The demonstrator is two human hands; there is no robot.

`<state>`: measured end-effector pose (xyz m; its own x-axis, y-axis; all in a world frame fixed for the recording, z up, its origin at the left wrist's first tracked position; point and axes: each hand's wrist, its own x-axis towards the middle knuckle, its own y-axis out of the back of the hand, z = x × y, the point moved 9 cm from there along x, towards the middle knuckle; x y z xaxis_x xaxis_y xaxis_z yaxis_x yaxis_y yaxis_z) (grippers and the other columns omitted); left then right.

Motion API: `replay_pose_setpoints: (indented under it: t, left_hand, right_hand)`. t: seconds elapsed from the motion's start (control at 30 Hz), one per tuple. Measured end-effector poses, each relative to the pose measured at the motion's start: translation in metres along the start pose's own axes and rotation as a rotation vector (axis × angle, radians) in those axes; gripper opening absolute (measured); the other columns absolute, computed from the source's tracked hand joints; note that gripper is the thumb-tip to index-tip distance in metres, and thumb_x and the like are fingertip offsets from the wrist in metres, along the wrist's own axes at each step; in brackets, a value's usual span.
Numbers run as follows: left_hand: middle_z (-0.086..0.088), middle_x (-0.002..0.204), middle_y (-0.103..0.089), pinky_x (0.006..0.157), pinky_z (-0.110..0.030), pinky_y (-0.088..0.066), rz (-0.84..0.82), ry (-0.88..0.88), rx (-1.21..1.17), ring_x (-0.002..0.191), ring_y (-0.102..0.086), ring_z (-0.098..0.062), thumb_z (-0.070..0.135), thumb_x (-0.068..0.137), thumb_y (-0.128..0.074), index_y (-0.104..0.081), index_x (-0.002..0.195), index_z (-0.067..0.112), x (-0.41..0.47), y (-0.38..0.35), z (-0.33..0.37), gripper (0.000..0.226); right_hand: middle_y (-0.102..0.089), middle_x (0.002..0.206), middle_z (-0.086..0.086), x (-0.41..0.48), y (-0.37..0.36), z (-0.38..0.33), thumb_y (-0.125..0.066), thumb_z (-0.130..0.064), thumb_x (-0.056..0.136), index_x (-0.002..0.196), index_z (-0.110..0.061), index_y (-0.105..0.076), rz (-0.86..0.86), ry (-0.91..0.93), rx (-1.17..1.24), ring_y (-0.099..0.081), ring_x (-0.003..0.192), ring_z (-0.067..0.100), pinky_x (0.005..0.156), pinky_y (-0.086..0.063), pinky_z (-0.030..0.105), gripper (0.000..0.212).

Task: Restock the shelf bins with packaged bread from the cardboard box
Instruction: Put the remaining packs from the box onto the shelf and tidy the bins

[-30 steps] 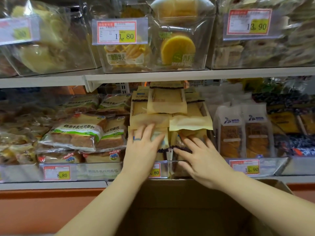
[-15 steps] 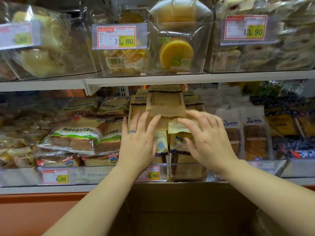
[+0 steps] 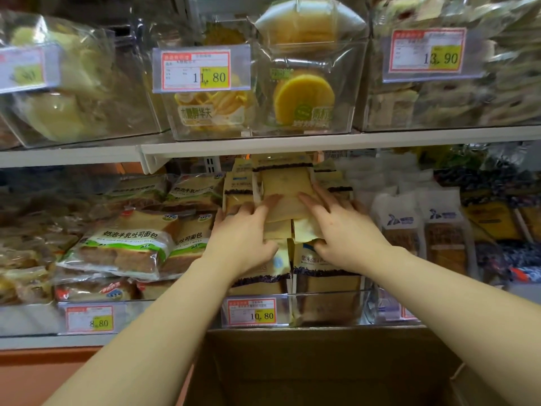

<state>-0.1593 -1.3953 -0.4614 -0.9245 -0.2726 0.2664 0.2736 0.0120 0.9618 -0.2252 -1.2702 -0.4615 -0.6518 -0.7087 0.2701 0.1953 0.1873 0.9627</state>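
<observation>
Above the front wall of the clear bin (image 3: 328, 306), the left hand (image 3: 243, 232) and right hand (image 3: 342, 230) lie side by side on the tan bread packs (image 3: 285, 189) stacked in the bin. Their fingers (image 3: 270, 200) are spread wide and nearly straight, pressing flat, not gripping. The cardboard box (image 3: 322, 370) stands directly below the bin.
</observation>
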Motion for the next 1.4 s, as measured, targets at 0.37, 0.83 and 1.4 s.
replay_pose_setpoints:
  t: [0.37,0.83,1.4]
  left_hand:
    - [0.001,0.152,-0.029,0.119,-0.049,-0.01,0.124,-0.04,-0.028,0.139,-0.029,-0.021,0.036,0.092,-0.047,-0.015,0.149,0.034,-0.052,0.035,-0.009,0.065]
    - [0.003,0.159,-0.013,0.118,-0.048,-0.017,0.055,0.162,0.059,0.146,-0.01,-0.026,0.077,0.075,-0.045,-0.016,0.147,0.048,-0.116,0.05,-0.176,0.083]
    - [0.007,0.155,-0.022,0.105,-0.037,-0.038,-0.013,0.016,0.007,0.13,-0.042,-0.02,0.061,0.093,-0.03,-0.019,0.146,0.046,-0.089,0.029,-0.209,0.056]
  right_hand:
    - [-0.021,0.154,0.004,-0.026,0.042,-0.053,-0.054,-0.041,0.086,0.148,-0.029,-0.02,0.006,0.122,-0.063,-0.017,0.142,0.025,0.116,-0.006,0.051,0.072]
    - [-0.017,0.157,-0.002,0.003,0.015,-0.21,-0.055,-0.047,0.09,0.148,-0.035,-0.02,-0.128,0.408,0.227,-0.026,0.141,0.021,0.109,-0.036,0.038,0.069]
    - [-0.016,0.158,-0.007,0.045,-0.017,-0.239,-0.035,-0.048,0.098,0.149,-0.033,-0.021,-0.147,0.146,0.134,-0.008,0.146,0.017,0.118,-0.019,0.036,0.055]
